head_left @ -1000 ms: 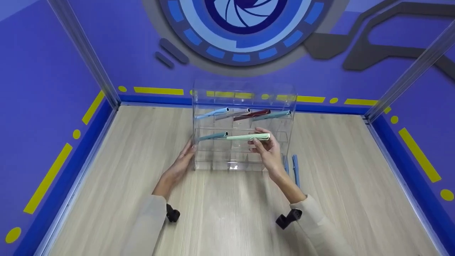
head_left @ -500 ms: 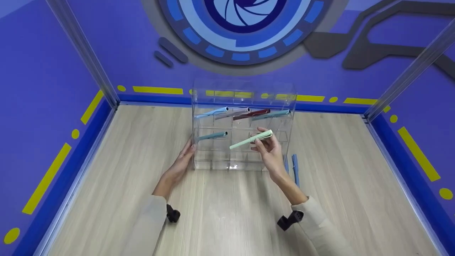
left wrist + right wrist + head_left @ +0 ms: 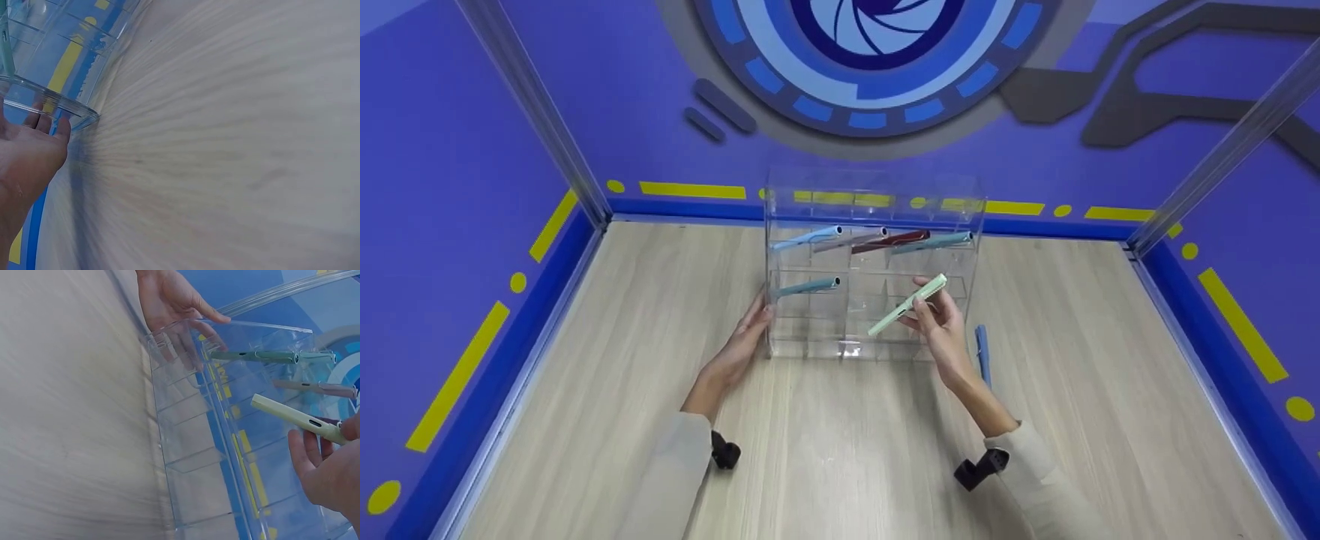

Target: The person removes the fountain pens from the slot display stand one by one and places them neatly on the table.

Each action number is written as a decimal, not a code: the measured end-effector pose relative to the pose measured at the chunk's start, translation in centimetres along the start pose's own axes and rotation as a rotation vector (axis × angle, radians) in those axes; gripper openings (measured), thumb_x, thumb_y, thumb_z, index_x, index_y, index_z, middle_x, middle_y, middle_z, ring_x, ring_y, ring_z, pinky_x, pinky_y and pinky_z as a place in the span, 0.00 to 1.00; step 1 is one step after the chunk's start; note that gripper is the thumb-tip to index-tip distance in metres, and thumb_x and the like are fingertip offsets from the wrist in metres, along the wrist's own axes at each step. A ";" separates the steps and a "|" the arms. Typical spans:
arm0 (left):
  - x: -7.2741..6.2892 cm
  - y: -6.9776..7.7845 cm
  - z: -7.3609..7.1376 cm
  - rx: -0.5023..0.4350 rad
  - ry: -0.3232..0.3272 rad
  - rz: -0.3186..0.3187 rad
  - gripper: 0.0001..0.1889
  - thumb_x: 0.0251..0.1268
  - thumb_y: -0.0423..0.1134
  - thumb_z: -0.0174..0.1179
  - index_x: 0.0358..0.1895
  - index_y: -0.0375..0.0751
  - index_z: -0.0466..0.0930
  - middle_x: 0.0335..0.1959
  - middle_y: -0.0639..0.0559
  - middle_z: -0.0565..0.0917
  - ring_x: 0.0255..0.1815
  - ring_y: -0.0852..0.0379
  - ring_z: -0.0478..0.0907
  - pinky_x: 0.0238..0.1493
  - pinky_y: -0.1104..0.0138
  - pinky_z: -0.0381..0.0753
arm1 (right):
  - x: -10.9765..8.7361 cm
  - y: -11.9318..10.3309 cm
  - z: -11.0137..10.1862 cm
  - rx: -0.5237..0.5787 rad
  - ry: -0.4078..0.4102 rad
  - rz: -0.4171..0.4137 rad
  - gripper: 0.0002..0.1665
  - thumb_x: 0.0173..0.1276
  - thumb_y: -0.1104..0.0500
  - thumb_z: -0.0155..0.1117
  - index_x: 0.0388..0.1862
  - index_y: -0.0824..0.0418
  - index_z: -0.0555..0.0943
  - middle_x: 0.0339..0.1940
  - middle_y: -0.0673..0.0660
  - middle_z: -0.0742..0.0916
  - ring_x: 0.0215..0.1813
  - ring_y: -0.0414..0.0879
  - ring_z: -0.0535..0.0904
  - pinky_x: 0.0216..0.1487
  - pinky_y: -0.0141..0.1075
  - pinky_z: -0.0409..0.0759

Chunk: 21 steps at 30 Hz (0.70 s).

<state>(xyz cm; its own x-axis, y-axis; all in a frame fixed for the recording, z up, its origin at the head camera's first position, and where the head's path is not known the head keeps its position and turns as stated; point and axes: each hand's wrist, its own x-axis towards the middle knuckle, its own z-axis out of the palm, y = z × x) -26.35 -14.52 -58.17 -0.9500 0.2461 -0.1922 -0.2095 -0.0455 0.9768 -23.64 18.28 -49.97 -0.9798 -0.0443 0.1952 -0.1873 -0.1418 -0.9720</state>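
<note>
In the head view my right hand (image 3: 946,337) pinches a pale green pen (image 3: 901,309) between thumb and fingers, tilted in front of a clear acrylic rack (image 3: 877,349). The right wrist view shows this pen (image 3: 287,413) apart from the compartments. My left hand (image 3: 740,346) rests against the rack's left side, its fingers fairly straight along the panel in the right wrist view. A teal pen (image 3: 810,286) lies in the middle tier at left. Above it, the upper tier bears a light blue pen (image 3: 808,238), a greyish pen (image 3: 855,239), a dark red pen (image 3: 892,241) and another teal pen (image 3: 936,243).
A blue pen (image 3: 983,354) lies on the wood-grain table (image 3: 825,465), right of the rack and partly behind my right forearm. Blue printed walls (image 3: 690,165) stand behind and at both sides.
My right hand has drawn the pale green pen off the middle tier, rightward and toward me. Its pose went from nearly level to steeply tilted. The left hand stays at the rack's side.
</note>
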 end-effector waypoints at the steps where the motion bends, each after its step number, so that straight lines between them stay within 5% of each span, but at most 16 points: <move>1: 0.0 0.0 0.0 -0.004 -0.001 0.000 0.39 0.83 0.58 0.42 0.85 0.55 0.33 0.87 0.53 0.33 0.87 0.51 0.26 0.85 0.50 0.27 | -0.1 0.0 -0.1 -0.007 0.003 0.006 0.24 0.83 0.62 0.51 0.72 0.70 0.68 0.47 0.51 0.80 0.51 0.40 0.82 0.57 0.36 0.87; 10: -0.1 -0.1 -0.1 -0.012 0.019 -0.020 0.40 0.81 0.61 0.44 0.85 0.58 0.34 0.87 0.53 0.33 0.87 0.49 0.25 0.85 0.48 0.26 | -0.6 0.2 -1.0 -0.090 0.034 0.064 0.27 0.83 0.59 0.52 0.77 0.63 0.67 0.47 0.49 0.82 0.48 0.39 0.82 0.53 0.36 0.87; 15: -0.4 -0.1 -0.1 0.016 0.019 -0.050 0.40 0.78 0.66 0.44 0.84 0.66 0.35 0.87 0.57 0.34 0.87 0.51 0.26 0.84 0.47 0.26 | -0.9 0.5 -1.6 -0.142 0.040 0.050 0.26 0.83 0.60 0.52 0.75 0.64 0.69 0.46 0.49 0.81 0.46 0.40 0.81 0.52 0.39 0.88; 21: -0.2 -0.1 -0.1 0.003 0.019 -0.037 0.42 0.77 0.67 0.46 0.84 0.64 0.36 0.87 0.57 0.33 0.87 0.52 0.26 0.85 0.49 0.27 | -1.1 0.7 -2.3 -0.200 0.052 0.030 0.23 0.82 0.62 0.54 0.72 0.67 0.72 0.45 0.48 0.83 0.47 0.44 0.82 0.50 0.40 0.88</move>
<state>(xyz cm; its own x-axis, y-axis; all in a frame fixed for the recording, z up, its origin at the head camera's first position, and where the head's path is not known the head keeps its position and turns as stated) -26.16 -14.69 -58.23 -0.9458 0.2293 -0.2300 -0.2440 -0.0342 0.9692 -22.83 20.47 -51.21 -0.9865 0.0058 0.1639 -0.1633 0.0578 -0.9849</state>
